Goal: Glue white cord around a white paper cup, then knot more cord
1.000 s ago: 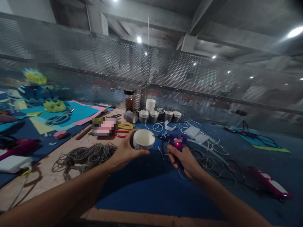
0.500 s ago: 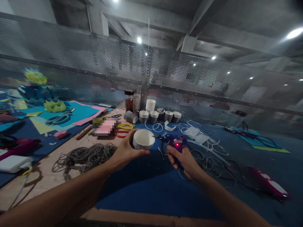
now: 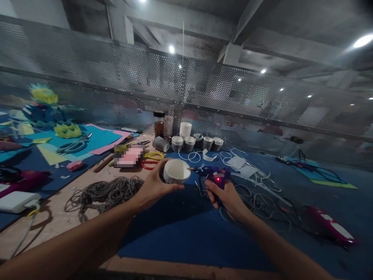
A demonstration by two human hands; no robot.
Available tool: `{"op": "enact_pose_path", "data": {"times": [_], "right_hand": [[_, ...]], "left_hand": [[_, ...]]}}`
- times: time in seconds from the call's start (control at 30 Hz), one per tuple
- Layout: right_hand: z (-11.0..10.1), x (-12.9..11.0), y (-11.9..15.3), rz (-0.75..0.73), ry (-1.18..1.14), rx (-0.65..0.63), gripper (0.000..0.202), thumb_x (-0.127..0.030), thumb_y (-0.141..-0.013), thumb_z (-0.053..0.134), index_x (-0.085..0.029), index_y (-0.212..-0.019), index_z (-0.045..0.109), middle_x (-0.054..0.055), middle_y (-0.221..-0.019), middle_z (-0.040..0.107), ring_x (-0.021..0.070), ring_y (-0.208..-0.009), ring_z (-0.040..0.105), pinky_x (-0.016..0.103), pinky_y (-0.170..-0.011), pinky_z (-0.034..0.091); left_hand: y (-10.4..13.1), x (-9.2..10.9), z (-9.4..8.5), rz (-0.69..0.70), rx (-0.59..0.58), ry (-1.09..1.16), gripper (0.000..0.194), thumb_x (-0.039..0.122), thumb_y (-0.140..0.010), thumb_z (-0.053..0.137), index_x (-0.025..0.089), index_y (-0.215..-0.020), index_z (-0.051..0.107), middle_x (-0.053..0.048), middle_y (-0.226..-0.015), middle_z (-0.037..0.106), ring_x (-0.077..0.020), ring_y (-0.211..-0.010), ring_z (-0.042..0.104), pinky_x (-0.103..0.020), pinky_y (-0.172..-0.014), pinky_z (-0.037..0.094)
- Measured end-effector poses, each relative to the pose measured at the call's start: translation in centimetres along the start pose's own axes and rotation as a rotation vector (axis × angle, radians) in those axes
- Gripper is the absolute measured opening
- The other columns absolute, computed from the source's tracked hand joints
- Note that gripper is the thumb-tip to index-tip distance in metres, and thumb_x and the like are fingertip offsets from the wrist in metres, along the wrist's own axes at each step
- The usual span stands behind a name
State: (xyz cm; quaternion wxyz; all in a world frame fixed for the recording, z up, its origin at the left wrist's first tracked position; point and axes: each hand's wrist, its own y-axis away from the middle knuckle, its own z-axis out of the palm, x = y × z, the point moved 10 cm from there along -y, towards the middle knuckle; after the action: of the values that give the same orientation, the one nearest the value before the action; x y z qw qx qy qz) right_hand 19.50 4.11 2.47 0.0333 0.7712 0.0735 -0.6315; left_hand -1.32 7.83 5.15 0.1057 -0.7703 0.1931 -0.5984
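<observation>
My left hand is closed round a small paper cup, white inside with a grey wrapped outer side. The cup is tilted so its mouth faces me. In my right hand is a blue hot glue gun with a red light lit on it. Its nozzle points left and lies at the cup's right rim; whether it touches cannot be made out. A clear glue stick trails behind the gun to the right. Below both hands lies a dark blue mat.
Behind stand several wrapped cups, a white cup stack and a jar. Grey cord lies left, near red-handled scissors and blue scissors. A magenta tool and cables lie right.
The glue stick behind the gun reaches slightly further right. Both hands, the cup and the glue gun have stayed almost in place.
</observation>
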Motion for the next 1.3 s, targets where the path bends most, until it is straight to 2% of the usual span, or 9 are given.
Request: {"op": "enact_pose_path", "data": {"times": [0.13,0.57,0.67,0.8,0.93,1.3], "right_hand": [[0.3,-0.4,0.2,-0.023,0.069,-0.026,0.053,-0.054,-0.089,0.056,-0.016,-0.053,0.054,-0.002,-0.047,0.052,0.0075,-0.039,0.047,0.022,-0.048,0.038],[0.6,-0.1,0.3,-0.008,0.051,-0.044,0.051,-0.054,-0.088,0.057,-0.016,-0.054,0.053,-0.002,-0.048,0.051,0.0068,-0.037,0.045,0.021,-0.044,0.035],[0.0,-0.6,0.2,-0.016,0.067,-0.013,0.051,-0.055,-0.087,0.058,-0.017,-0.053,0.053,-0.002,-0.047,0.050,0.0072,-0.037,0.046,0.021,-0.044,0.036],[-1.6,-1.6,0.2,-0.031,0.159,0.098,0.050,-0.054,-0.086,0.060,-0.018,-0.052,0.052,-0.002,-0.047,0.052,0.0086,-0.038,0.048,0.023,-0.046,0.039],[-2.9,-1.5,0.1,-0.005,0.275,0.184,0.049,-0.056,-0.083,0.062,-0.019,-0.053,0.054,0.000,-0.048,0.055,0.0108,-0.039,0.051,0.025,-0.047,0.043],[-3.4,0.3,-0.3,0.031,0.307,0.170,0.042,-0.058,-0.079,0.066,-0.019,-0.063,0.062,0.000,-0.051,0.059,0.0121,-0.041,0.053,0.026,-0.045,0.044]], "left_hand": [[-0.1,0.1,-0.3,0.016,0.016,-0.023,0.074,0.036,-0.057,0.085,0.019,-0.121,0.051,-0.010,-0.121,0.063,-0.0256,-0.112,0.060,-0.037,-0.096,0.049],[-0.1,0.7,0.1,0.037,-0.014,-0.028,0.075,0.036,-0.058,0.085,0.018,-0.121,0.048,-0.009,-0.119,0.064,-0.0260,-0.111,0.060,-0.038,-0.097,0.048],[0.0,0.8,0.2,0.032,-0.028,-0.055,0.074,0.038,-0.058,0.085,0.019,-0.119,0.050,-0.009,-0.118,0.064,-0.0273,-0.112,0.060,-0.040,-0.098,0.047],[0.1,0.9,0.6,0.040,-0.069,-0.077,0.073,0.038,-0.058,0.086,0.019,-0.119,0.051,-0.009,-0.120,0.063,-0.0271,-0.114,0.058,-0.040,-0.101,0.045],[0.1,0.9,0.9,0.052,-0.103,-0.090,0.073,0.038,-0.058,0.086,0.019,-0.120,0.052,-0.009,-0.122,0.061,-0.0273,-0.117,0.057,-0.042,-0.104,0.042],[0.1,1.1,1.2,0.089,-0.129,-0.109,0.074,0.039,-0.058,0.085,0.019,-0.122,0.053,-0.010,-0.122,0.062,-0.0290,-0.120,0.055,-0.044,-0.104,0.042]]}}
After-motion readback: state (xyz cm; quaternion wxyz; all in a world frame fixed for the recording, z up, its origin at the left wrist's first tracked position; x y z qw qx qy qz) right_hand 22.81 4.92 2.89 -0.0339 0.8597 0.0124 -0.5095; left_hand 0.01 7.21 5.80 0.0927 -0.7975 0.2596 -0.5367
